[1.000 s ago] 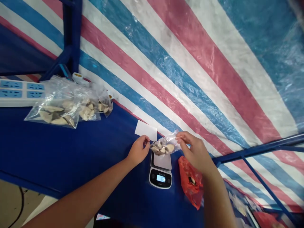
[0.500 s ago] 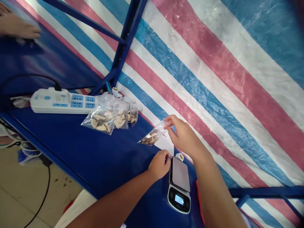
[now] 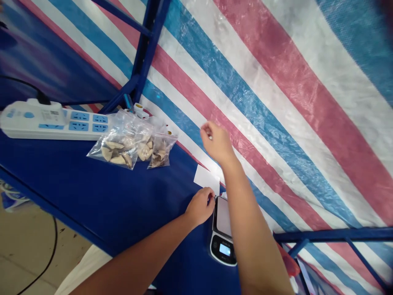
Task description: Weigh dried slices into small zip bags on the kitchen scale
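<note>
My left hand (image 3: 201,207) rests by the upper left corner of a kitchen scale (image 3: 223,217), near a white card (image 3: 206,179). Its fingers are curled together, and whatever they might hold is hidden. Raised in front of the striped sheet, my right hand (image 3: 216,141) has its fingers curled in towards the thumb, with nothing visible in them. A small zip bag (image 3: 159,153) of dried brownish slices lies on the blue table, beside more clear bags (image 3: 116,153) of pale slices. My right forearm covers part of the scale, whose display is lit.
A white power strip (image 3: 55,122) with a black plug lies at the back left. Behind the table, a striped plastic sheet (image 3: 260,102) hangs past a blue metal frame (image 3: 144,57). Something red (image 3: 288,262) is at the lower right. A black cable (image 3: 54,246) hangs over the floor.
My right hand has let go of the small zip bag, which is now with the other bags, and sits higher up. My left hand stays by the scale. The view has shifted right.
</note>
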### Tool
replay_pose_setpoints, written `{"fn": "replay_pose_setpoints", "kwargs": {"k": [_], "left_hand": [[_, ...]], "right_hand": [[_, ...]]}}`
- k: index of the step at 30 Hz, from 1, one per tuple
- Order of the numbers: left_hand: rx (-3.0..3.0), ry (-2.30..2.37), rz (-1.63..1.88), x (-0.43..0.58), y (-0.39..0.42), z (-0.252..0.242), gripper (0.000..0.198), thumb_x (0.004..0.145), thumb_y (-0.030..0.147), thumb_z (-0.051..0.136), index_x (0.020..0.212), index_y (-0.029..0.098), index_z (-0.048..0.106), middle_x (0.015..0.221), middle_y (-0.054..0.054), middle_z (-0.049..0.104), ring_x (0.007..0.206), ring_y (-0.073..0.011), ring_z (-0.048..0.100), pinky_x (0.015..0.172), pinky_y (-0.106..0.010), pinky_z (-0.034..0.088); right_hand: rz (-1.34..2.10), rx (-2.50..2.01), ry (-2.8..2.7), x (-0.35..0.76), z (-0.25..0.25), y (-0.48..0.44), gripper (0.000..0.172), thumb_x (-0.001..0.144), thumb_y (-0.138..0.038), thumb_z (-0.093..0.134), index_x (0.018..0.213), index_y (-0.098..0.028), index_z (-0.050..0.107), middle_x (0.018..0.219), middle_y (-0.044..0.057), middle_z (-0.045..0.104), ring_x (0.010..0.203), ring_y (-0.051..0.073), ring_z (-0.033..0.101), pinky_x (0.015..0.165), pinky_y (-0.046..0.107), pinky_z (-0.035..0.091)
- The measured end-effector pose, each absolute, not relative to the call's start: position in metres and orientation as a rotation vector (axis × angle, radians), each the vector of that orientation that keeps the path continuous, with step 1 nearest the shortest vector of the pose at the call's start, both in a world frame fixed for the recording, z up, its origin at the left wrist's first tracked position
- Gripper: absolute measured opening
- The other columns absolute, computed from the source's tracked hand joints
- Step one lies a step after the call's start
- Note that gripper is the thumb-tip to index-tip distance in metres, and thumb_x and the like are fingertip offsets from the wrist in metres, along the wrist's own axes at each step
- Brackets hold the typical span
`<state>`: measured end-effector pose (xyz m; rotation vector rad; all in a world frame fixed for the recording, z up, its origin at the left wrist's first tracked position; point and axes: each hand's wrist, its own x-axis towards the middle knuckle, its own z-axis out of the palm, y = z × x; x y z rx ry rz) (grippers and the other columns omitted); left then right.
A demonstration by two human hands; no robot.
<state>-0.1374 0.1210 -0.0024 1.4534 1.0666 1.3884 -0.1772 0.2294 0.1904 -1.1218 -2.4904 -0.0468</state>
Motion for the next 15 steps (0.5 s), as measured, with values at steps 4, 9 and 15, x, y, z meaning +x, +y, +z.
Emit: {"fn": "replay_pose_setpoints", "kwargs": {"k": [4, 9, 15], "left_hand": [[1.483, 1.092, 1.360, -0.140, 0.121, 0.001, 0.015, 0.084, 0.012, 0.049, 0.091, 0.022, 0.056, 0.090, -0.003, 0.063, 0.088, -0.0193, 0.059, 0.086, -0.035, 0.047], [1.515, 1.092, 1.340, -0.142, 0.122, 0.004, 0.011, 0.087, 0.016, 0.051, 0.091, 0.021, 0.058, 0.087, -0.003, 0.064, 0.083, -0.0186, 0.059, 0.083, -0.035, 0.047], [1.549, 1.112, 1.346, -0.135, 0.126, 0.012, 0.008, 0.089, 0.022, 0.053, 0.091, 0.021, 0.061, 0.087, -0.001, 0.065, 0.080, -0.0157, 0.060, 0.076, -0.030, 0.048]], "right_hand": [[0.093, -1.693, -2.498, -0.067, 0.187, 0.198, 0.014, 0.091, -0.022, 0.055, 0.081, -0.022, 0.065, 0.085, 0.004, 0.073, 0.085, 0.024, 0.067, 0.078, 0.036, 0.047], [0.273, -1.937, -1.904, 0.086, 0.141, 0.048, 0.030, 0.096, -0.051, 0.053, 0.092, -0.025, 0.068, 0.094, 0.005, 0.074, 0.092, 0.027, 0.068, 0.084, 0.039, 0.050], [-0.230, -2.296, -1.227, 0.204, 0.030, -0.123, 0.061, 0.080, -0.069, 0.059, 0.109, -0.016, 0.067, 0.111, 0.022, 0.072, 0.104, 0.041, 0.068, 0.085, 0.052, 0.054]]}}
